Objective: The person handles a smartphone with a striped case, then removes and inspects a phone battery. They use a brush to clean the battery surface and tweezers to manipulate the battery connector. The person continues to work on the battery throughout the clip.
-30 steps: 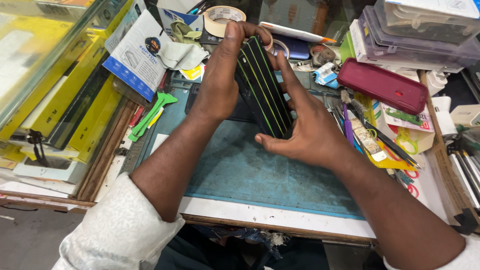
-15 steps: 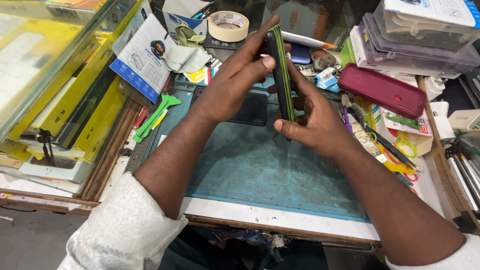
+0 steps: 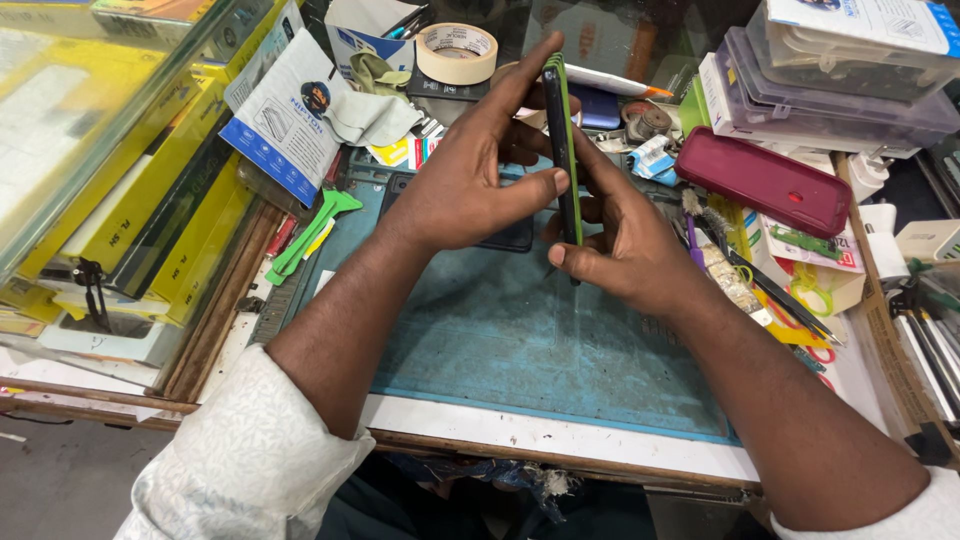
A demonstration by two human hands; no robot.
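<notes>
Cluttered repair tabletop (image 3: 560, 440) with a teal cutting mat (image 3: 540, 340) in the middle and junk piled all around. Both hands are up over the mat holding a phone (image 3: 562, 150), dark with a green edge.

What changed: a second ago the phone was lying flat against the palms, its striped back toward the camera. Half a second ago it was already tipping, and now it's fully edge-on, standing nearly upright between the hands. Looks to me like the side seam is getting checked or pressed, but that's just my read.

Left hand (image 3: 470, 185): fingers stretched along the far side, thumb closed onto the green edge about midway down. Right hand (image 3: 625, 245): fingers curled round the lower end, thumb tucked under, so it's gripping the bottom. Neither hand is loose.

Around it: tape roll (image 3: 457, 52) at the back, a maroon case (image 3: 765, 180) to the right, green pry tools (image 3: 312, 225) on the left, yellow boxes (image 3: 150, 190) under glass further left. Another dark slab lies on the mat behind the hands, mostly hidden.
</notes>
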